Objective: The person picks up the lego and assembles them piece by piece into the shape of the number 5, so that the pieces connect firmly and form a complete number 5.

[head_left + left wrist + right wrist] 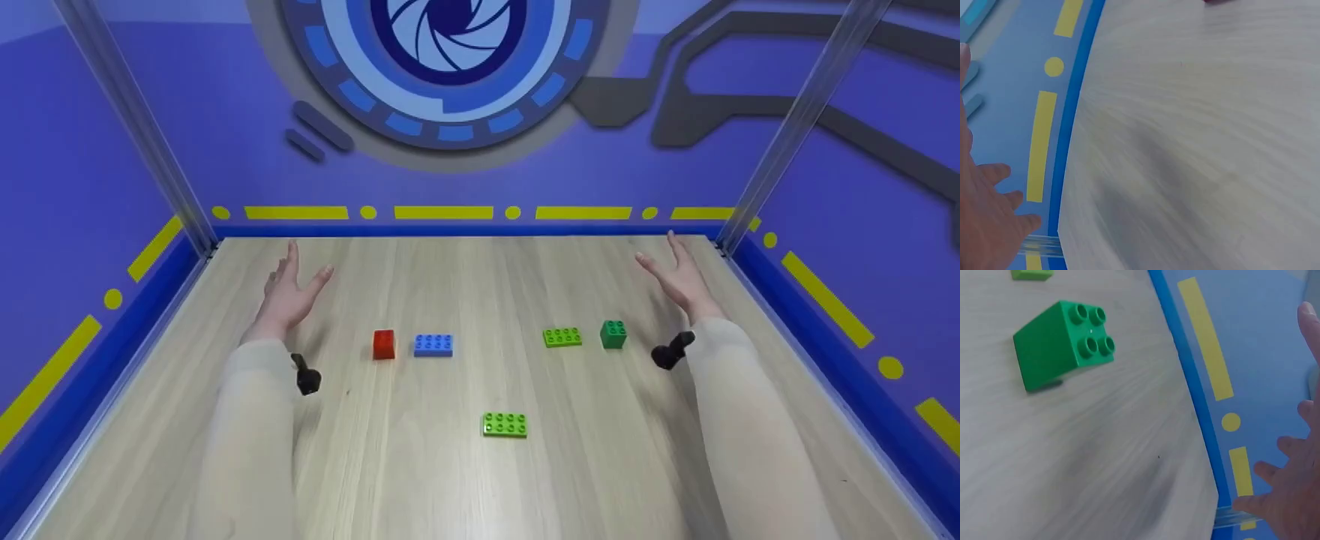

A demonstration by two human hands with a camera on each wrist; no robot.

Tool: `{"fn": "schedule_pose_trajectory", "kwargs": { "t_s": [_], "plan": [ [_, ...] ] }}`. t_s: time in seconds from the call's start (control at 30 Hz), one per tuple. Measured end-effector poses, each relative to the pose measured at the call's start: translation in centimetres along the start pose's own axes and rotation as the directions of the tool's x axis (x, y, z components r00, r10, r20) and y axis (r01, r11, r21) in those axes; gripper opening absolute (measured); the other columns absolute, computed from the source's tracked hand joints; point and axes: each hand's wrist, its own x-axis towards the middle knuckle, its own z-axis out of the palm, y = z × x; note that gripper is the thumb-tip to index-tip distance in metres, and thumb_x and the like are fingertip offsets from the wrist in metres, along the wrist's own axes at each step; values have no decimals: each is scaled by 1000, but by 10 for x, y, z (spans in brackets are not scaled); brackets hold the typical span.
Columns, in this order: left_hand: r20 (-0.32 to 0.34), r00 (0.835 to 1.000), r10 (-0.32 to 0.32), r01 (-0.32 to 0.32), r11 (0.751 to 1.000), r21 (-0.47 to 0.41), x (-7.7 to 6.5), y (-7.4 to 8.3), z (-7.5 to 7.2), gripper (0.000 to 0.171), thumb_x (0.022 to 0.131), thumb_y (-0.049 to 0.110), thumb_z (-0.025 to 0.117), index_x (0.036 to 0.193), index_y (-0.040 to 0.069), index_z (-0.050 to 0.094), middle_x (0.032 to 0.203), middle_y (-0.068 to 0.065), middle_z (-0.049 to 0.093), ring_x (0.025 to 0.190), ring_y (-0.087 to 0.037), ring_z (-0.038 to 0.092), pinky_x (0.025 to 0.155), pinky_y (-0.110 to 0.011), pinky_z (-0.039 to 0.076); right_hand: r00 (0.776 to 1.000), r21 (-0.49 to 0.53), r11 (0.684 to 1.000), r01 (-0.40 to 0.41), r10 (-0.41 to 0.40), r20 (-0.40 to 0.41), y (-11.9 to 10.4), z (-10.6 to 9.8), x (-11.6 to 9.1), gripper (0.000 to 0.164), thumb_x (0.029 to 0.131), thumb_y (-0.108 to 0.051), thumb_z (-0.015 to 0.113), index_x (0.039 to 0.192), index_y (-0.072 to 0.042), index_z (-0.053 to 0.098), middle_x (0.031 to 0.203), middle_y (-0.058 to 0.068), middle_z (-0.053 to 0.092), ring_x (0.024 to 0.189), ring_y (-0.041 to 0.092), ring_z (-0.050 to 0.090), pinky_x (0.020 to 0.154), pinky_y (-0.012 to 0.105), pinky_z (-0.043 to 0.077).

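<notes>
My left hand [289, 296] is held above the table's left side, thumb spread from its fingers, with nothing in it. Nearest to it is a red building brick [383, 345], with a flat blue brick [433, 346] just to that one's right. Over the right side, my right hand [684, 285] is also spread and holds nothing. A tall dark green brick [613, 334] with studs on top stands to its left, large in the right wrist view. Beside that brick lies a flat lime green brick [562, 337]. Another lime green brick [505, 425] lies nearer to me, at the middle.
The wooden table [450, 285] is bounded by a blue back wall [450, 187] and side walls with yellow markings. Clear posts stand at both back corners. A black wrist mount [306, 375] sticks out from the left sleeve, another [671, 351] from the right.
</notes>
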Motion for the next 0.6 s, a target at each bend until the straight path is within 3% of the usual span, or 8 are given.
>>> {"fn": "schedule_pose_trajectory", "kwargs": {
  "t_s": [0.17,0.33,0.6],
  "plan": [
    [-35,997,65,-70,989,-134,-6,-5,4,97,98,73,42,162,33,-19,174,-10,-11,160,-43,-6,126,-69,2,999,235,971,30,-22,-36,8,7,-9,89,101,-59,54,167,-25,6,175,12,0,159,45,7,126,67,17],
    [-83,994,72,-89,969,-231,-15,-8,11,89,101,69,42,163,36,-13,175,-9,-4,161,-41,1,126,-69,7,1000,447,895,10,-8,-5,11,13,-20,78,105,-46,53,167,-21,12,174,14,7,160,38,12,125,69,15],
    [-147,988,43,-105,889,-446,-32,-10,24,75,107,57,39,166,31,3,173,-12,16,160,-34,18,129,-54,21,999,606,795,-27,-6,52,1,19,-44,69,109,-39,49,166,-20,16,174,15,11,159,38,17,127,65,14]
  ]
}}
